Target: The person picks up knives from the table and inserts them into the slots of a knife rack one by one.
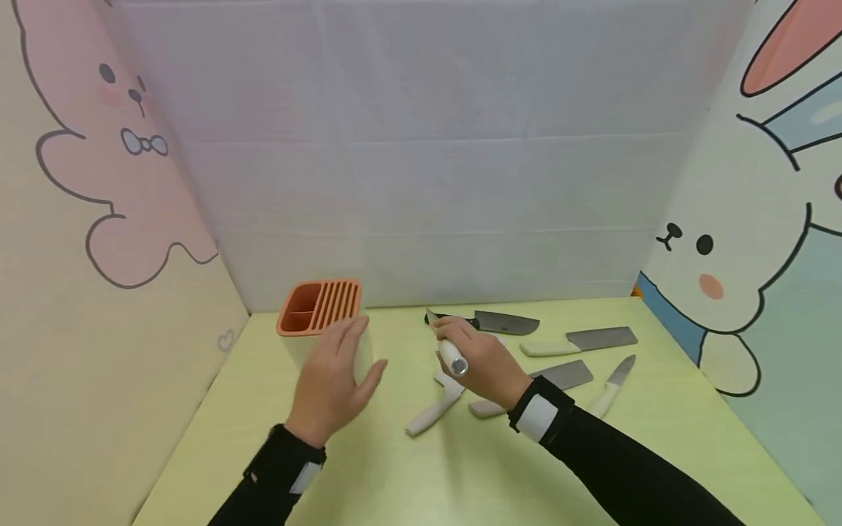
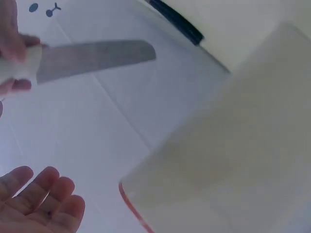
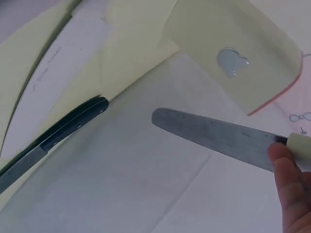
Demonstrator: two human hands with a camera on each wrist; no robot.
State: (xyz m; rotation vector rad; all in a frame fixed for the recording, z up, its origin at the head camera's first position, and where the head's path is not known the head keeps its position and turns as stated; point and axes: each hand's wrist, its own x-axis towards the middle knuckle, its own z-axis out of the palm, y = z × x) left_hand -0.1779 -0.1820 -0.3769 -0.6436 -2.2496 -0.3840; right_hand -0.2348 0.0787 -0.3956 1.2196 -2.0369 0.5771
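My right hand (image 1: 490, 365) grips the white handle (image 1: 452, 356) of a kitchen knife above the table. The handle's butt faces me in the head view; its broad grey blade (image 2: 97, 59) shows fully in the left wrist view, with the thumb (image 3: 281, 154) near the blade's base. My left hand (image 1: 329, 387) has its fingers extended and overlaps the front of a cream knife block (image 1: 297, 349) in the head view. The block's orange top (image 1: 281, 326) has narrow slots on the right and larger compartments on the left. Part of its front is hidden by the left hand.
A black-handled knife (image 1: 506, 323) lies at the back. Two cleavers, one farther back (image 1: 601, 337) and one nearer (image 1: 571, 374), and a small knife (image 1: 618, 374) lie to the right. A light-handled utensil (image 1: 430, 416) lies below my right hand, partly covered.
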